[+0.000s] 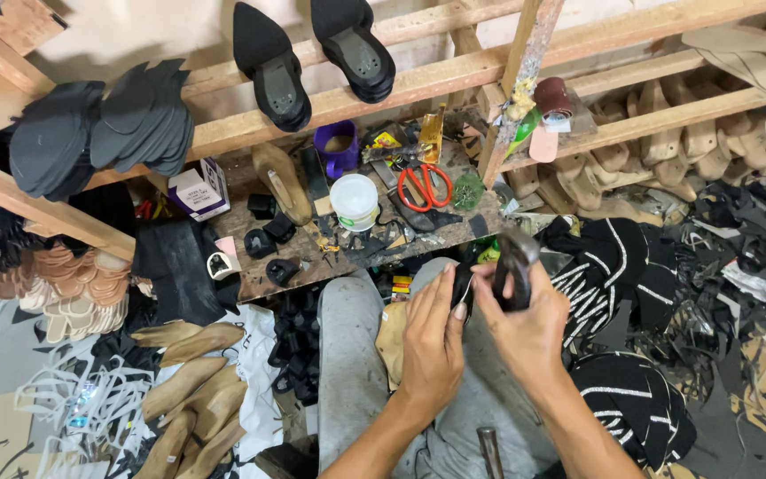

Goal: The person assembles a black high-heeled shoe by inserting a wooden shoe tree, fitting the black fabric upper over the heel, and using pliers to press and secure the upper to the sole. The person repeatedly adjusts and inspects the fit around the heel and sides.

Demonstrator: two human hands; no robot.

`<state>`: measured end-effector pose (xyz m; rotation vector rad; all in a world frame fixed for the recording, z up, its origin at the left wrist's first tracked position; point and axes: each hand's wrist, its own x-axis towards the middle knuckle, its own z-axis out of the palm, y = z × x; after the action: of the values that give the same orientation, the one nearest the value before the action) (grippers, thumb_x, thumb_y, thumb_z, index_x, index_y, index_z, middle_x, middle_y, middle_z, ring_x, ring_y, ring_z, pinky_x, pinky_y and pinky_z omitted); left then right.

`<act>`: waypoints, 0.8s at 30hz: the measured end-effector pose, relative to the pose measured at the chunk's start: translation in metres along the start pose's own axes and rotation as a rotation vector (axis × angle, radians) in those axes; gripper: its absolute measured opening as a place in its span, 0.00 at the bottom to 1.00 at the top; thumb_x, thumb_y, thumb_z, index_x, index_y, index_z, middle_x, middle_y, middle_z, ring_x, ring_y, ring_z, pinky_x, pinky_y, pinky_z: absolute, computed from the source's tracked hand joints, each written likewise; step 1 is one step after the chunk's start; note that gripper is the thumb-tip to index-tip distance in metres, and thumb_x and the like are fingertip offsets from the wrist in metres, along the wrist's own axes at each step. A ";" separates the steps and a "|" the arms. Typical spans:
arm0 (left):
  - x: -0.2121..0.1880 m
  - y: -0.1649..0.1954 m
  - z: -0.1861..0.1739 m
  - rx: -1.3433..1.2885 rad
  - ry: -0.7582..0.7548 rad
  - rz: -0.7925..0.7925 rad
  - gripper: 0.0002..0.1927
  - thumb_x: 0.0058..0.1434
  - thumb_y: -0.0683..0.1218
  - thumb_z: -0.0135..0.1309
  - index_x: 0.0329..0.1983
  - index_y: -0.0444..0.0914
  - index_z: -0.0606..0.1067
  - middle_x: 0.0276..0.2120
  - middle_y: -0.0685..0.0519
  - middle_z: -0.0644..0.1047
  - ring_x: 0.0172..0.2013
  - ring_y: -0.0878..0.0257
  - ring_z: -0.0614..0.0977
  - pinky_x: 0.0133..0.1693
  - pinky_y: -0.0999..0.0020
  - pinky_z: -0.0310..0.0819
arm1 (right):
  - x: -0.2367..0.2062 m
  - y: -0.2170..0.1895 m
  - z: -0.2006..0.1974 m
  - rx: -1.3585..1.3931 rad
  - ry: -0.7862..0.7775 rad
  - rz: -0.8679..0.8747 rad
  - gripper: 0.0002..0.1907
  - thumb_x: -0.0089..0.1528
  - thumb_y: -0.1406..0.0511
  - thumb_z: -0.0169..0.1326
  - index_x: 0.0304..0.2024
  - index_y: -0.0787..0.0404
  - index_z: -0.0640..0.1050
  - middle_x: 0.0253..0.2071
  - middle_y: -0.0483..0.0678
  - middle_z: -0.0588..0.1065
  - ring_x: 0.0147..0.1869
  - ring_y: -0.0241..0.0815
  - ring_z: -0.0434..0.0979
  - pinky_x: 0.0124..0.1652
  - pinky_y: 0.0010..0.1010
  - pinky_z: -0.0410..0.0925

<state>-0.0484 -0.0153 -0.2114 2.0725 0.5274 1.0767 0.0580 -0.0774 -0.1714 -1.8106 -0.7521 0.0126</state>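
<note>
My right hand (532,321) grips a dark metal plier-like tool (515,262), its head pointing up and away from me. My left hand (430,339) presses a small black piece (463,286) against the tool, fingers closed around it. Both hands work over my lap, on grey trousers (347,355). Under my left hand a tan wooden shoe last (391,341) rests on my knee, mostly hidden. A hammer handle (490,451) sticks up between my legs.
A cluttered low wooden bench (250,284) ahead holds red-handled scissors (425,185), a white tub (354,201), a purple mug (339,146) and black heels. Black shoes (312,53) sit on the rack above. Wooden lasts (188,390) lie left; a striped black cloth (613,266) and scraps right.
</note>
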 end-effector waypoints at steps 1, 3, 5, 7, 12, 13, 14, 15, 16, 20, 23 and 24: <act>0.000 0.000 0.000 -0.007 0.003 0.010 0.24 0.69 0.37 0.49 0.69 0.27 0.66 0.59 0.35 0.75 0.60 0.40 0.76 0.62 0.52 0.65 | -0.001 0.000 0.000 0.004 0.016 -0.077 0.13 0.57 0.71 0.65 0.44 0.63 0.81 0.27 0.41 0.74 0.28 0.28 0.67 0.30 0.22 0.65; 0.000 -0.001 0.001 -0.011 0.008 0.018 0.24 0.69 0.37 0.48 0.69 0.27 0.66 0.59 0.35 0.75 0.60 0.40 0.76 0.62 0.52 0.66 | -0.004 0.002 -0.002 0.009 0.046 -0.220 0.13 0.58 0.72 0.64 0.45 0.64 0.80 0.32 0.40 0.77 0.31 0.28 0.68 0.34 0.21 0.67; -0.001 -0.002 0.003 -0.007 0.001 0.010 0.25 0.69 0.37 0.48 0.69 0.27 0.66 0.60 0.35 0.75 0.60 0.40 0.76 0.62 0.52 0.66 | -0.005 0.005 -0.003 -0.020 0.021 -0.144 0.12 0.57 0.71 0.65 0.44 0.63 0.81 0.28 0.41 0.73 0.29 0.28 0.69 0.32 0.22 0.66; -0.001 -0.003 0.005 -0.001 -0.003 0.025 0.25 0.69 0.37 0.47 0.69 0.27 0.66 0.60 0.35 0.75 0.60 0.40 0.76 0.62 0.52 0.65 | -0.003 0.011 -0.002 -0.025 -0.003 -0.084 0.12 0.56 0.71 0.65 0.42 0.63 0.80 0.25 0.42 0.71 0.28 0.29 0.69 0.31 0.23 0.66; -0.001 -0.005 0.005 0.015 -0.007 0.055 0.24 0.71 0.40 0.47 0.69 0.28 0.66 0.59 0.36 0.75 0.60 0.40 0.76 0.62 0.52 0.65 | 0.011 0.023 0.003 0.039 -0.044 -0.081 0.12 0.53 0.69 0.63 0.39 0.62 0.78 0.26 0.40 0.72 0.30 0.27 0.72 0.33 0.22 0.68; -0.001 -0.005 0.004 0.016 -0.013 0.049 0.23 0.71 0.40 0.47 0.68 0.28 0.66 0.59 0.36 0.75 0.60 0.41 0.76 0.62 0.52 0.65 | 0.015 0.024 0.001 0.068 -0.099 -0.054 0.12 0.54 0.70 0.64 0.39 0.62 0.77 0.26 0.42 0.71 0.31 0.29 0.70 0.33 0.24 0.67; 0.000 -0.005 0.004 0.014 -0.021 0.044 0.23 0.72 0.40 0.46 0.68 0.28 0.66 0.59 0.36 0.75 0.59 0.41 0.76 0.62 0.52 0.65 | 0.018 0.025 -0.002 0.095 -0.152 -0.027 0.11 0.54 0.71 0.64 0.38 0.63 0.76 0.27 0.43 0.70 0.31 0.30 0.68 0.33 0.26 0.66; 0.000 -0.005 0.003 0.001 -0.024 0.042 0.23 0.72 0.40 0.45 0.68 0.28 0.66 0.59 0.36 0.75 0.59 0.41 0.76 0.62 0.52 0.65 | 0.021 0.026 -0.008 0.122 -0.205 -0.001 0.11 0.55 0.71 0.64 0.38 0.63 0.76 0.28 0.44 0.69 0.32 0.31 0.67 0.33 0.27 0.65; 0.000 -0.005 0.003 -0.010 -0.025 0.042 0.22 0.72 0.40 0.45 0.68 0.28 0.67 0.59 0.36 0.75 0.59 0.41 0.76 0.62 0.53 0.66 | 0.022 0.026 -0.016 0.110 -0.287 -0.013 0.10 0.57 0.72 0.61 0.37 0.64 0.73 0.29 0.45 0.71 0.32 0.34 0.70 0.34 0.28 0.67; 0.002 -0.006 0.003 -0.036 -0.029 0.038 0.24 0.69 0.38 0.42 0.68 0.28 0.66 0.59 0.36 0.75 0.59 0.41 0.76 0.62 0.53 0.65 | 0.016 0.023 -0.056 -0.135 -0.492 -0.153 0.09 0.59 0.76 0.55 0.40 0.67 0.69 0.34 0.53 0.73 0.39 0.49 0.76 0.40 0.34 0.70; 0.002 -0.006 0.004 0.009 -0.039 0.029 0.23 0.70 0.38 0.45 0.68 0.28 0.67 0.57 0.36 0.76 0.57 0.42 0.76 0.60 0.53 0.65 | 0.002 0.015 -0.068 -0.554 -0.602 -0.411 0.18 0.47 0.77 0.55 0.39 0.68 0.70 0.41 0.58 0.73 0.47 0.59 0.75 0.45 0.42 0.67; 0.002 -0.006 0.004 0.010 -0.051 0.017 0.23 0.70 0.38 0.45 0.67 0.28 0.67 0.57 0.36 0.76 0.56 0.42 0.76 0.60 0.54 0.66 | -0.002 0.013 -0.070 -0.707 -0.638 -0.493 0.21 0.41 0.78 0.55 0.38 0.69 0.71 0.44 0.59 0.73 0.50 0.61 0.75 0.47 0.44 0.66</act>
<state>-0.0443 -0.0120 -0.2166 2.1112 0.4916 1.0298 0.0878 -0.1398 -0.1567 -2.2460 -1.8218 -0.0012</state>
